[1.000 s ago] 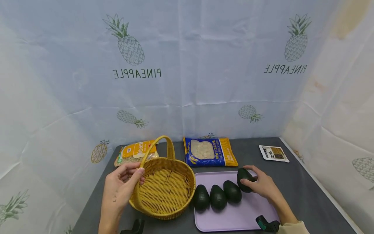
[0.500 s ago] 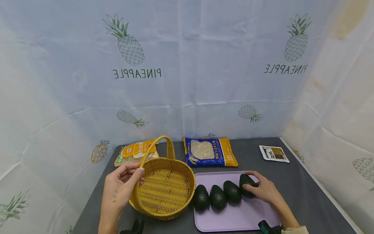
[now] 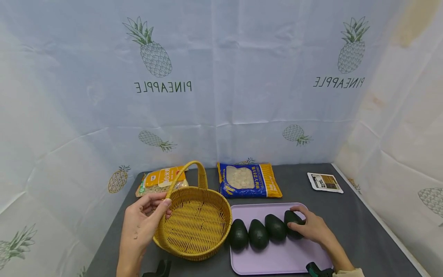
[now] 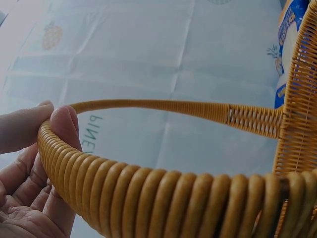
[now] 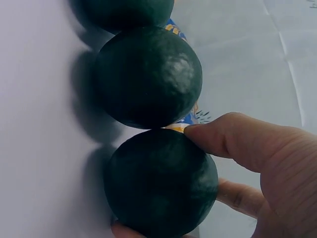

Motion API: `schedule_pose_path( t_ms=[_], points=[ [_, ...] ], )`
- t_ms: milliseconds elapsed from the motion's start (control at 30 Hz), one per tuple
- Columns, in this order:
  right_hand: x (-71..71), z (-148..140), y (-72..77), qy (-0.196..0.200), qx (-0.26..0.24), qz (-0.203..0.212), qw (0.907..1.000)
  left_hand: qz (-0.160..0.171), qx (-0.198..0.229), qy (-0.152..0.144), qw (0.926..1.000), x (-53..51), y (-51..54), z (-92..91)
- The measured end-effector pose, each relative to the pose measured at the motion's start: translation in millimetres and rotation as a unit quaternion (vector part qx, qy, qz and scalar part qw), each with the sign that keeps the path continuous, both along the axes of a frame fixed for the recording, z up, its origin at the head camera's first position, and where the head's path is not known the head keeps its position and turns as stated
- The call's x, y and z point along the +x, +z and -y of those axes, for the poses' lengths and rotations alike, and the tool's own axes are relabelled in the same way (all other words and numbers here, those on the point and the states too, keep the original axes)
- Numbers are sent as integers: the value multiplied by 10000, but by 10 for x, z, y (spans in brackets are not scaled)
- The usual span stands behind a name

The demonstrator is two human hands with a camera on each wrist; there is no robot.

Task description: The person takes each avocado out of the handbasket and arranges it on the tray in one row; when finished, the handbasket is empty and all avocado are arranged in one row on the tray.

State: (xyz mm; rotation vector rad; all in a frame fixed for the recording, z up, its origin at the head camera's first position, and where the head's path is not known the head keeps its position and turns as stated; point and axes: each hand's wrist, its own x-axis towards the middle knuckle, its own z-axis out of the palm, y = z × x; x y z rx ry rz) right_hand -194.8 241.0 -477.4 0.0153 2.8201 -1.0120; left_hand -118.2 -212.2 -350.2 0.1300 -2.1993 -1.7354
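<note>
My left hand pinches the handle of a yellow woven basket between thumb and fingers. Nothing lies inside the basket. At the right, my right hand grips a dark green avocado, thumb on one side and fingers on the other. That avocado is on the lilac tray, at the right end of a row. Beside it stands another avocado, and further left are a third avocado and one more avocado close to the basket's rim.
Behind the basket lies an orange food bag. A blue and yellow pasta bag is at the back middle, and a small white and brown packet at the back right. Pineapple-print cloth hangs around the dark table.
My right hand has brought its avocado down and slightly right, onto the tray at the end of the row. The left hand and the basket have stayed in place.
</note>
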Motion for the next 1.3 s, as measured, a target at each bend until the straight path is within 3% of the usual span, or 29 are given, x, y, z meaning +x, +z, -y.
schedule_pose_path(
  t_ms=[300, 1067, 1300],
  points=[
    [4, -22, 48, 216, 159, 86, 9996, -21, -9, -12, 10000, 0, 2, -1],
    [62, -124, 53, 336, -226, 332, 9986, -66, -21, -95, 9999, 24, 4, 0],
    [77, -160, 121, 352, 3, 144, 9993, -413, -738, 182, 9963, 33, 28, -29]
  ],
)
